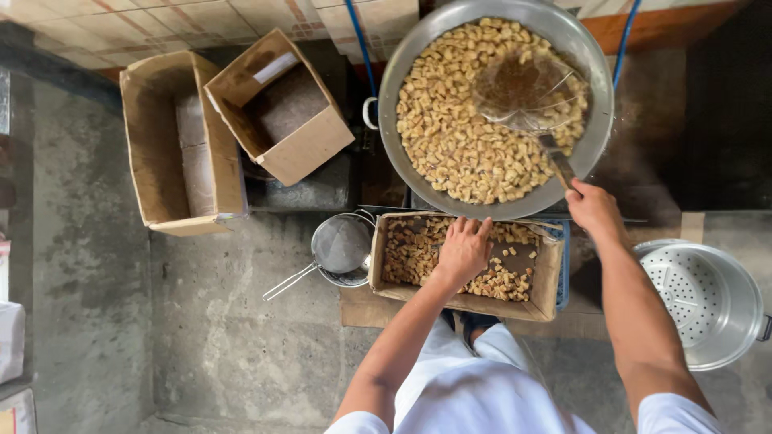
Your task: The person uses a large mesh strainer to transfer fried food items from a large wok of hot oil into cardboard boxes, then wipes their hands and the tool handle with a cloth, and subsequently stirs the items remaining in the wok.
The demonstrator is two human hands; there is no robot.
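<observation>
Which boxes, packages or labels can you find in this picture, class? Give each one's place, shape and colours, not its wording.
Tall empty box: far left on the floor, brown cardboard, open top.
Tilted box: beside it, brown cardboard, open, pale tape strip on one flap.
Shallow box: below the big pan, brown cardboard, holding tan pieces; left hand rests in it.
White packages: left edge, cut off.
No screens or signs.

Even, soft daylight with faint shadows; the mesh skimmer (527,90) is motion-blurred, the right edge falls dark, and wide-angle distortion bends the margins.
</observation>
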